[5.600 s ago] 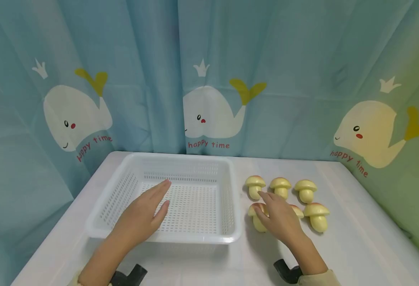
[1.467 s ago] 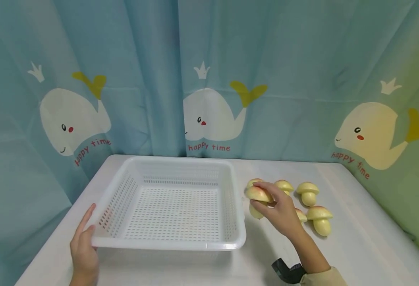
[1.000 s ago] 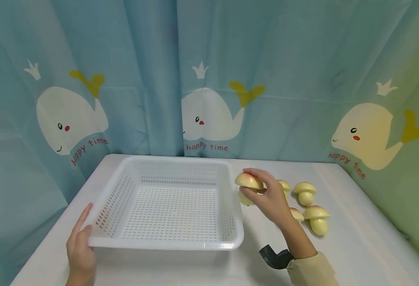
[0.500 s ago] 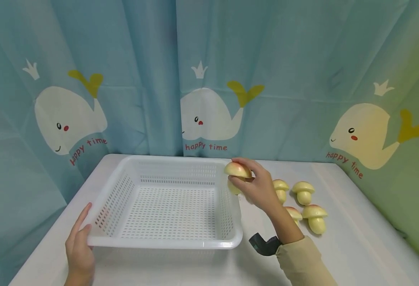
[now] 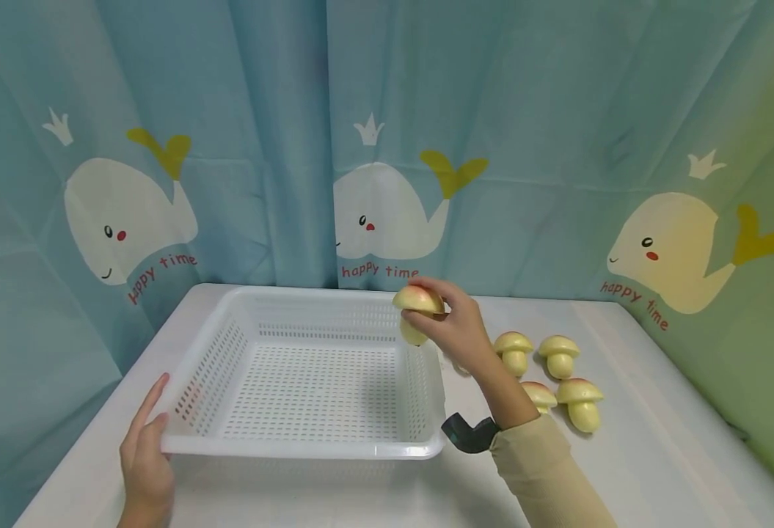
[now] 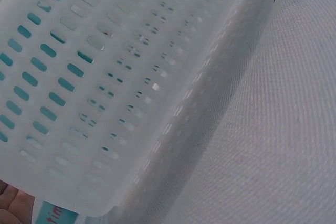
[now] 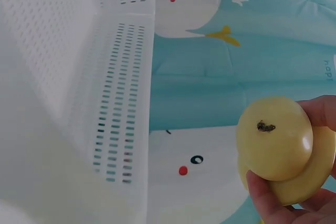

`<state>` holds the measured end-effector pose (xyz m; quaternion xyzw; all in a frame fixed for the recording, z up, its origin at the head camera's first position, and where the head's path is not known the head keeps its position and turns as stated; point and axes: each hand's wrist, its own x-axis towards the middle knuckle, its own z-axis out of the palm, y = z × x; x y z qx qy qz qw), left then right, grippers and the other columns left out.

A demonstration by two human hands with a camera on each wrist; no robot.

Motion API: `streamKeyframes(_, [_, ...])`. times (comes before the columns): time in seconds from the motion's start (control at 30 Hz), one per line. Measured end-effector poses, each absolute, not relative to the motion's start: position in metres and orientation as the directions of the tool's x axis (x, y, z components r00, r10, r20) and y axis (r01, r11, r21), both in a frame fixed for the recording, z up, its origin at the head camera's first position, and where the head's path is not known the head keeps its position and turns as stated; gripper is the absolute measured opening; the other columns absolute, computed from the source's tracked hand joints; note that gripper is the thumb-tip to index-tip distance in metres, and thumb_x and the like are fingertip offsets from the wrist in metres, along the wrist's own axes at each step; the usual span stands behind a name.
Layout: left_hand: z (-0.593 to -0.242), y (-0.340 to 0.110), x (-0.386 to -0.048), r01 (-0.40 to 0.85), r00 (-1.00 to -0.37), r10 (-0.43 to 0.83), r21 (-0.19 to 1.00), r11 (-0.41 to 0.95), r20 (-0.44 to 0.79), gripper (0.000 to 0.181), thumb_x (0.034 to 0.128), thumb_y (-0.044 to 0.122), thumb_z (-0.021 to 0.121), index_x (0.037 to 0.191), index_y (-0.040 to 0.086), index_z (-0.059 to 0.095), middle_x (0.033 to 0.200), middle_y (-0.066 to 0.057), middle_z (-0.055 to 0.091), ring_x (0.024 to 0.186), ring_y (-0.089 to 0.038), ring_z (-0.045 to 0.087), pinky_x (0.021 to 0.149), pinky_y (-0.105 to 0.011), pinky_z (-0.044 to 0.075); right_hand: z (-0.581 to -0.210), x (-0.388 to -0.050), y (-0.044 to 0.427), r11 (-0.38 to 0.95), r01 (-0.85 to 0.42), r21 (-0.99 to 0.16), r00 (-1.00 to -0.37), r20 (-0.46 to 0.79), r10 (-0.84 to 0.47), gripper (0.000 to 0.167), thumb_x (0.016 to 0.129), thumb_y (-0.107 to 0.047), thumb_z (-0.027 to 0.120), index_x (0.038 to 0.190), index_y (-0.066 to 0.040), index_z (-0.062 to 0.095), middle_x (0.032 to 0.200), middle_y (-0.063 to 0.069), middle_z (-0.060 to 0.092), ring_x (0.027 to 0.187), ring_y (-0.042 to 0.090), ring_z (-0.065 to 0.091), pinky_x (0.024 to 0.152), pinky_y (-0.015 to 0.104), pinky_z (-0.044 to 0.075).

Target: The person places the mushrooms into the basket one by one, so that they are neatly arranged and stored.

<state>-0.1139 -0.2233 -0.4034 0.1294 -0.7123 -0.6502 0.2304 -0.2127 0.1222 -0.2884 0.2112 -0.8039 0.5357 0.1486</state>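
Toy mushroom [image 5: 418, 301], glossy yellow w/ a domed cap & fat rounded stem, is up off the desk [image 5: 664, 447], by the basket's [image 5: 307, 450] R rim nr the far corner; R hand [image 5: 461, 330] pinches it btwn thumb & fingers. Basket = white plastic, rectangular, rounded corners, sloped walls & floor punched w/ rows of little slots. L hand [image 5: 147, 466] is at the basket's L rim nr the front corner, index & thumb straight; can't tell if it's gripping. Other mushrooms [image 5: 581, 403], same type, are on the desk to the R, one mostly hidden behind the R wrist. Backdrop: blue-green curtain [image 5: 538, 110], soft folds, whale prints [image 5: 389, 213]. Head cam gets the cap's reddish blush; only R wrist cam gets the dark, rough spot on the stem's end. L wrist cam shows a woven texture on the desk, which looks smooth from the head cam.
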Motion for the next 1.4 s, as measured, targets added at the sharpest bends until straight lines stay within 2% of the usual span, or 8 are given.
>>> streamKeyframes(0.2, [-0.402,-0.223,-0.114,0.139,-0.861,-0.479,0.985,0.1,0.169,0.05,0.0968,0.014,0.018,0.143,0.021,0.036,0.147,0.004,0.028,0.126,-0.009,0.031,0.092,-0.008,0.027,-0.283,-0.216,0.111,0.315,-0.505,-0.804,-0.863,0.464,-0.2,0.04,0.077,-0.006,0.072,0.116,-0.007,0.063,0.119,0.008,0.056,0.098,0.021,0.051,0.073,0.034,0.05])
streamKeyframes(0.5, [-0.402,-0.223,-0.113,0.138,-0.861,-0.478,0.985,0.106,0.172,0.05,0.0965,0.013,0.017,0.142,0.02,0.037,0.146,0.002,0.031,0.123,-0.008,0.033,0.088,-0.007,0.03,-0.283,-0.224,0.091,0.362,-0.529,-0.768,-0.848,0.468,-0.248,0.039,0.078,-0.009,0.071,0.116,-0.008,0.062,0.116,0.008,0.057,0.098,0.022,0.051,0.073,0.035,0.048])
streamKeyframes(0.77, [-0.402,-0.223,-0.114,0.156,-0.856,-0.485,0.984,0.089,0.18,0.05,0.0963,0.012,0.018,0.141,0.021,0.038,0.146,0.002,0.031,0.125,-0.009,0.032,0.092,-0.008,0.028,-0.287,-0.234,0.063,0.347,-0.51,-0.787,-0.857,0.433,-0.278,0.039,0.078,-0.01,0.071,0.117,-0.01,0.062,0.11,0.004,0.058,0.086,0.021,0.054,0.066,0.031,0.049])
streamKeyframes(0.97, [-0.402,-0.224,-0.113,0.153,-0.857,-0.48,0.982,0.109,0.186,0.05,0.0964,0.012,0.018,0.141,0.021,0.038,0.146,-0.001,0.031,0.124,-0.009,0.033,0.09,-0.008,0.029,-0.29,-0.238,0.044,0.318,-0.502,-0.804,-0.858,0.416,-0.301,0.038,0.078,-0.009,0.071,0.115,-0.007,0.062,0.107,0.005,0.059,0.087,0.019,0.054,0.067,0.029,0.048])
streamKeyframes(1.2, [-0.402,-0.224,-0.114,0.154,-0.859,-0.475,0.981,0.116,0.191,0.05,0.0965,0.012,0.018,0.142,0.021,0.038,0.146,0.0,0.032,0.124,-0.009,0.033,0.09,-0.008,0.029,-0.293,-0.241,0.024,0.318,-0.453,-0.833,-0.882,0.367,-0.295,0.037,0.078,-0.012,0.071,0.114,-0.011,0.063,0.108,0.002,0.059,0.086,0.017,0.053,0.066,0.028,0.048])
streamKeyframes(1.4, [-0.404,-0.224,-0.113,0.133,-0.853,-0.489,0.982,0.133,0.182,0.05,0.0967,0.013,0.018,0.142,0.02,0.037,0.146,0.001,0.031,0.124,-0.007,0.032,0.091,-0.007,0.027,-0.299,-0.242,0.007,0.316,-0.396,-0.862,-0.904,0.305,-0.3,0.038,0.078,-0.012,0.072,0.115,-0.009,0.062,0.109,0.002,0.06,0.085,0.016,0.054,0.066,0.026,0.048])
